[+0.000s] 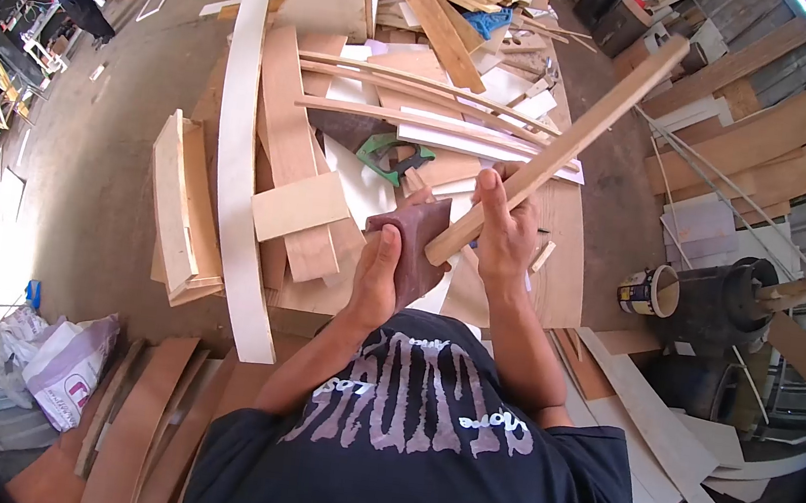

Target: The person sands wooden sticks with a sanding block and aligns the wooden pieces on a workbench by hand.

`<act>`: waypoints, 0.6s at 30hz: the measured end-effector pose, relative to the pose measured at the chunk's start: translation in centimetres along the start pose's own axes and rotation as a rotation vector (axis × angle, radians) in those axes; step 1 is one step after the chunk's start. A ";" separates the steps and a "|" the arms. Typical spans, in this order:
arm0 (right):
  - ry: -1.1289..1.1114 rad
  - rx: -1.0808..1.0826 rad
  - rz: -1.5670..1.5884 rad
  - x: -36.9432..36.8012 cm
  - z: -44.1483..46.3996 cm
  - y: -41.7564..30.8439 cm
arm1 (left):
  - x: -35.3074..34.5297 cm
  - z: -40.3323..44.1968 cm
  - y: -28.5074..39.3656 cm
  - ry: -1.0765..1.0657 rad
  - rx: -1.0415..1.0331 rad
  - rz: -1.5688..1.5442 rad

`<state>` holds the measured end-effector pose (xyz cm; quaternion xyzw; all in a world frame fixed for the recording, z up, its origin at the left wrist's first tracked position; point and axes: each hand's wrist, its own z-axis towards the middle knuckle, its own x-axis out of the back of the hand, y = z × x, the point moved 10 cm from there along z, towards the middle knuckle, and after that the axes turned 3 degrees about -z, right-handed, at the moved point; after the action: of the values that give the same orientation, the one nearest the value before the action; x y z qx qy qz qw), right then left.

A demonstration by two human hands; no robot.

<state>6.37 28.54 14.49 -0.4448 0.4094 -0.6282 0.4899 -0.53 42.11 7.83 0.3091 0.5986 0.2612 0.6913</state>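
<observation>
Gripping a folded brown sheet (pixel 422 231), likely sandpaper, the left hand (pixel 375 280) sits by the near end of a wooden strip (pixel 586 127) that the right hand (pixel 507 232) clasps. The strip's far end juts past the workbench (pixel 559 279) edge; floor (pixel 125 160) flanks 2 sides. Fingers behind the sheet are hidden; a green handle's (pixel 368 154) tool is unclear.

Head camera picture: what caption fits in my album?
Above a cluttered table, the left hand holds a brown sheet, the right hand a wooden stick.

Both hands (pixel 378 280) (pixel 506 241) curl near each other, thumbs (pixel 494 197) extended.
</observation>
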 end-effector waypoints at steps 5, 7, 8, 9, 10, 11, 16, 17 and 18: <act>0.028 0.061 0.302 -1.4 -0.2 -1.5 | -0.4 -0.2 -1.2 0.005 0.046 -0.053; 0.013 0.063 0.275 -1.3 -0.7 -0.9 | -0.9 -0.3 -1.5 -0.020 0.079 -0.039; -0.008 0.067 0.253 -1.4 -0.9 -0.7 | -1.1 -0.3 -1.4 -0.020 0.080 -0.042; 0.013 0.055 0.193 -1.6 -0.7 -0.6 | -1.0 -0.3 -1.2 0.002 0.067 -0.032; 0.011 0.056 0.193 -1.9 -0.5 -0.6 | -0.8 -0.2 -0.9 0.024 0.051 -0.021; 0.043 0.042 0.166 -1.8 -0.4 -0.4 | -0.6 -0.2 -0.9 0.024 0.048 -0.021; 0.074 0.046 -0.235 -1.3 0.7 -0.1 | 0.0 -0.3 -1.3 0.003 0.097 -0.118; 0.075 -0.001 -0.207 -1.7 0.9 -0.1 | 0.1 -0.3 -1.4 -0.007 0.102 -0.113; 0.075 -0.051 -0.181 -2.0 1.1 0.2 | 0.0 -0.3 -1.7 -0.033 0.119 -0.103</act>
<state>7.69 30.37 14.30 -0.4685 0.4012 -0.6754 0.4042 -0.87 41.03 6.50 0.3228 0.6166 0.1839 0.6941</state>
